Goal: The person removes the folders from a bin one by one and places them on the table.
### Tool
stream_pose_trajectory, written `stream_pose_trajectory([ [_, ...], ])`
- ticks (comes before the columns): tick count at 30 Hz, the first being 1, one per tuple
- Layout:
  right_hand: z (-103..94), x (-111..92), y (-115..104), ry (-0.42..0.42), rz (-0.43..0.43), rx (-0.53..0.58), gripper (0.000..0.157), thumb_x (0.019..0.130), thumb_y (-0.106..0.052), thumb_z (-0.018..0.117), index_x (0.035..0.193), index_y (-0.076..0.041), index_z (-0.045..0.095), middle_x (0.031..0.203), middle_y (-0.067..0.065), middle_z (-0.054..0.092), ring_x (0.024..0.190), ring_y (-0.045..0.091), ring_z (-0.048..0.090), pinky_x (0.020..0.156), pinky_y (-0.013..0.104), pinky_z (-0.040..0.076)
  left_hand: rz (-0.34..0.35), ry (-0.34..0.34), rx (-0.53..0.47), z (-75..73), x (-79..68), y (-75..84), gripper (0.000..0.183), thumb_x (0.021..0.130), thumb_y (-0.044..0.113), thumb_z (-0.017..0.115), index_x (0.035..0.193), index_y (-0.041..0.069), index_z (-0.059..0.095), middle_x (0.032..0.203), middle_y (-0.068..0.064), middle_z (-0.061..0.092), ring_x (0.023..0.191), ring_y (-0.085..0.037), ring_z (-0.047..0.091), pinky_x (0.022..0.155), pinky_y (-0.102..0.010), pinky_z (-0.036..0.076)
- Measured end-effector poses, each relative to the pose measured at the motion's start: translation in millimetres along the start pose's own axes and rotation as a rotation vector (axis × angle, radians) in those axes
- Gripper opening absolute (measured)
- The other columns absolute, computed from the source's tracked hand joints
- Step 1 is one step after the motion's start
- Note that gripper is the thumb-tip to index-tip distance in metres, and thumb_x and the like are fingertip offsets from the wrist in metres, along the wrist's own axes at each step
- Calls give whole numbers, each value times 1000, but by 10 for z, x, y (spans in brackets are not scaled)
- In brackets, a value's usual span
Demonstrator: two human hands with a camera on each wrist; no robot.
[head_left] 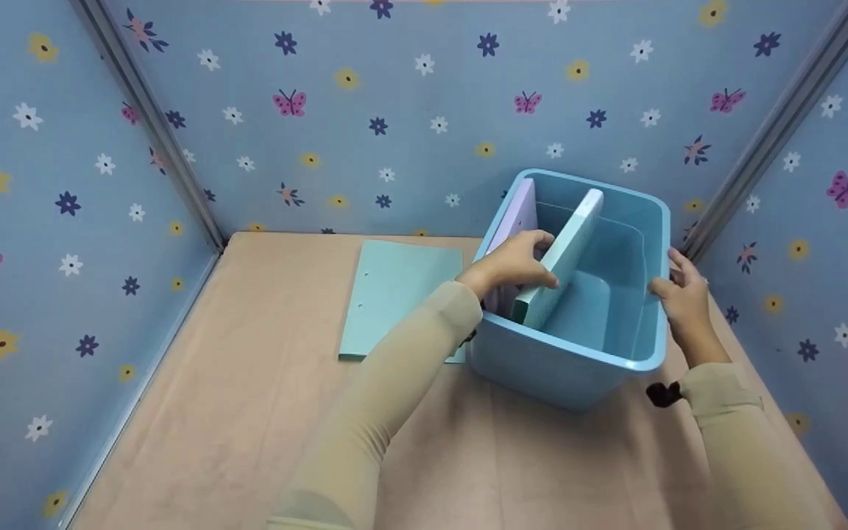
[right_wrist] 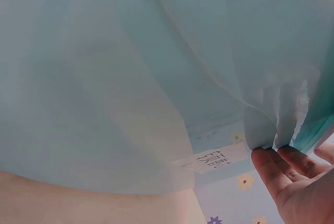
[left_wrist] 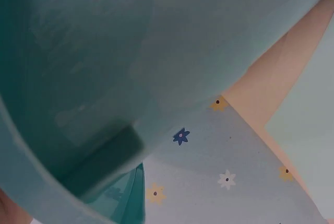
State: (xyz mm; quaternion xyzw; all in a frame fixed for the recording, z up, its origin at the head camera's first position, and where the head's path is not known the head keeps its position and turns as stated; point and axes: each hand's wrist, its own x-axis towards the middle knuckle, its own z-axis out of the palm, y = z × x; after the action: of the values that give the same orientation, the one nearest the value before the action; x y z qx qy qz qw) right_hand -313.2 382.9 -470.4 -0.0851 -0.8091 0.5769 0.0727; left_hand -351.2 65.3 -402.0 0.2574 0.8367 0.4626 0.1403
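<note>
A light-blue plastic bin (head_left: 571,361) stands at the right of the table. Inside it a mint-green binder (head_left: 578,228) leans upright, and a lavender binder (head_left: 518,213) stands along the left wall. My left hand (head_left: 512,261) reaches over the left rim between these two and holds the mint binder's top edge, thumb over it. With thumb inside and fingers outside, my right hand (head_left: 682,294) grips the bin's right rim. In the right wrist view its fingers (right_wrist: 271,174) touch the bin's outer side. The bin's wall fills most of the left wrist view.
A second mint-green binder (head_left: 402,287) lies flat on the pinkish-beige table (head_left: 247,353), just left of the bin and partly under my left forearm. Blue flowered panels (head_left: 409,103) enclose the back and sides. A paper label (right_wrist: 214,158) shows by the bin's outside.
</note>
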Motion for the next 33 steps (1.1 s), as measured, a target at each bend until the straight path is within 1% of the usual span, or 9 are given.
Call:
stream_pose_trajectory([
  [6, -5, -8, 2, -4, 9, 0, 85, 100, -8, 50, 177, -15, 14, 174, 28, 32, 154, 48, 41, 124, 67, 39, 23, 20, 21, 34, 9, -8, 64, 92, 9, 75, 152, 2, 55, 140, -12, 66, 112, -22, 65, 101, -41, 59],
  [8, -9, -12, 1, -4, 9, 1, 85, 100, -8, 50, 177, -15, 14, 173, 28, 34, 151, 46, 44, 122, 62, 43, 27, 39, 22, 56, 10, -8, 62, 91, 9, 74, 150, 2, 57, 139, -13, 67, 110, -22, 66, 99, -40, 59],
  [11, -16, -16, 4, -2, 7, -16, 85, 99, -9, 50, 176, -15, 15, 171, 28, 38, 146, 41, 49, 113, 50, 50, 28, 56, 33, 91, 7, -2, 60, 92, 11, 79, 148, 1, 59, 138, -13, 68, 109, -22, 66, 99, -39, 59],
  [13, -17, -22, 3, -2, 6, -20, 85, 98, -9, 50, 176, -15, 16, 170, 28, 39, 144, 39, 51, 108, 45, 50, 26, 62, 49, 111, 9, 1, 58, 93, 14, 82, 146, 2, 61, 137, -13, 69, 107, -21, 67, 98, -38, 59],
  [17, -10, -33, -1, -7, 3, -15, 85, 99, -9, 49, 176, -14, 15, 171, 28, 38, 146, 41, 49, 113, 52, 49, 16, 67, 68, 134, 19, 1, 56, 93, 16, 85, 143, 3, 63, 132, -11, 70, 102, -19, 67, 93, -37, 61],
  [19, -6, -34, -4, -9, 2, -7, 85, 99, -8, 49, 176, -14, 15, 171, 28, 38, 147, 42, 48, 118, 58, 46, 18, 67, 72, 137, 27, -2, 55, 92, 15, 84, 142, 3, 64, 129, -11, 71, 100, -19, 67, 90, -36, 61],
  [22, -6, -22, -3, -8, 5, -2, 85, 99, -8, 49, 176, -14, 15, 172, 28, 37, 148, 43, 47, 120, 61, 44, 24, 66, 81, 137, 38, -2, 56, 92, 12, 81, 144, 4, 63, 129, -10, 71, 100, -19, 67, 89, -35, 61],
  [29, -8, -6, -8, -10, 11, 8, 85, 100, -7, 48, 177, -15, 13, 174, 27, 34, 152, 45, 44, 124, 65, 41, 40, 97, 75, 138, 41, -7, 70, 93, 9, 76, 158, 3, 53, 147, -13, 66, 113, -21, 66, 99, -39, 60],
  [33, -1, -5, -4, -14, 17, 9, 85, 100, -7, 48, 177, -15, 12, 174, 27, 32, 154, 47, 42, 125, 66, 39, 38, 140, 90, 136, 24, -18, 69, 94, 8, 75, 159, 2, 52, 147, -15, 66, 113, -23, 66, 100, -42, 60],
])
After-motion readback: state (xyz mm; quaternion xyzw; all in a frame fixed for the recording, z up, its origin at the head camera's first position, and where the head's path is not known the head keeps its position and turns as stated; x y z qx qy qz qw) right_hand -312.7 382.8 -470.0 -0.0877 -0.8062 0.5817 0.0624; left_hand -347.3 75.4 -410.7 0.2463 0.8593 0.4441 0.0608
